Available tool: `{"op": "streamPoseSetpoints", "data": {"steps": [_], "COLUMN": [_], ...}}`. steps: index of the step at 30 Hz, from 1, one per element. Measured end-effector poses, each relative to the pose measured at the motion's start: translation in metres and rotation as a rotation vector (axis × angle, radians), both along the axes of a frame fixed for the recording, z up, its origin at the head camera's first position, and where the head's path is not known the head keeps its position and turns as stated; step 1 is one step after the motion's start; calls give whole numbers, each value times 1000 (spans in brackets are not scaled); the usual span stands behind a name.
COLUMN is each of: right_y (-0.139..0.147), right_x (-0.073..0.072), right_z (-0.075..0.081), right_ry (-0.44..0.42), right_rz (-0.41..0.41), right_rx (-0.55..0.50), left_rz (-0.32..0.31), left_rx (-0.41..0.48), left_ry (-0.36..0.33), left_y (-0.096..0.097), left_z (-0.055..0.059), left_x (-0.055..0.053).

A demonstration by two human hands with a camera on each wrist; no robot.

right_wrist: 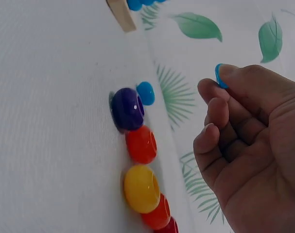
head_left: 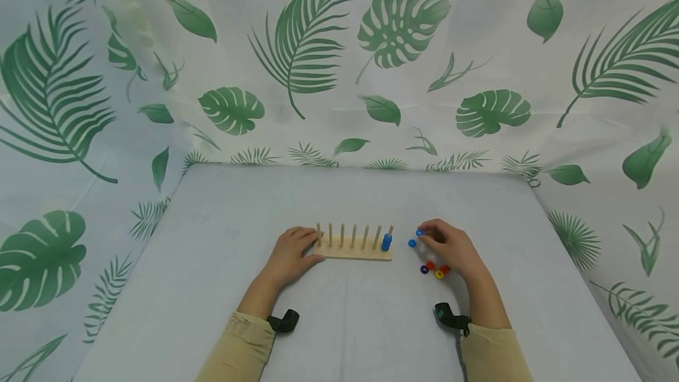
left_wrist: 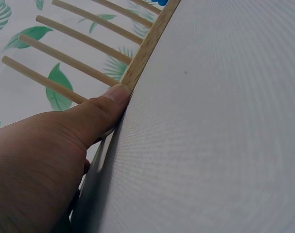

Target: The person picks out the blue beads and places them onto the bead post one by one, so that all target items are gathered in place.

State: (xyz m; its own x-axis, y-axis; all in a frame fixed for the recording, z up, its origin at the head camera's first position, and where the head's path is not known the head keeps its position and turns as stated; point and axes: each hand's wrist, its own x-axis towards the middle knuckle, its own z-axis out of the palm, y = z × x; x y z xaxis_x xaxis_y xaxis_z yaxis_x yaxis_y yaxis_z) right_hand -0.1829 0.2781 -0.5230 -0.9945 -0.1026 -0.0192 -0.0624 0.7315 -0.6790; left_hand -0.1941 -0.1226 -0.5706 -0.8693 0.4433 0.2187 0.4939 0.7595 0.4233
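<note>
A wooden peg board (head_left: 352, 254) with a row of upright pegs stands on the table, and several blue beads (head_left: 386, 243) are stacked on its rightmost peg. My left hand (head_left: 289, 257) grips the board's left end, its thumb (left_wrist: 106, 104) against the front edge. To the right of the board, my right hand (head_left: 452, 247) pinches a blue bead (right_wrist: 220, 76) between thumb and index finger, raised off the table. Another blue bead (head_left: 412, 243) lies on the table between that hand and the board.
Nearer the person, below the right hand, lie a purple bead (right_wrist: 128, 108), a yellow bead (right_wrist: 141, 189) and several red or orange beads (right_wrist: 141, 144). A white cloth (head_left: 345, 311) covers the table. Leaf-printed curtains (head_left: 329, 75) stand behind it and at both sides.
</note>
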Motion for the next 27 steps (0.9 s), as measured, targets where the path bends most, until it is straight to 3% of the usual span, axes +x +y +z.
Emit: {"op": "streamPoseSetpoints", "data": {"steps": [16, 27], "right_y": [-20, -42], "right_x": [-1, -4], "right_z": [28, 49], "right_ry": [103, 116], "right_rz": [121, 201], "right_rx": [-88, -138], "left_rz": [6, 8], "left_rx": [-17, -17], "left_ry": [4, -20], "left_y": [0, 0], "left_z": [-1, -1], "left_x": [-1, -1]}}
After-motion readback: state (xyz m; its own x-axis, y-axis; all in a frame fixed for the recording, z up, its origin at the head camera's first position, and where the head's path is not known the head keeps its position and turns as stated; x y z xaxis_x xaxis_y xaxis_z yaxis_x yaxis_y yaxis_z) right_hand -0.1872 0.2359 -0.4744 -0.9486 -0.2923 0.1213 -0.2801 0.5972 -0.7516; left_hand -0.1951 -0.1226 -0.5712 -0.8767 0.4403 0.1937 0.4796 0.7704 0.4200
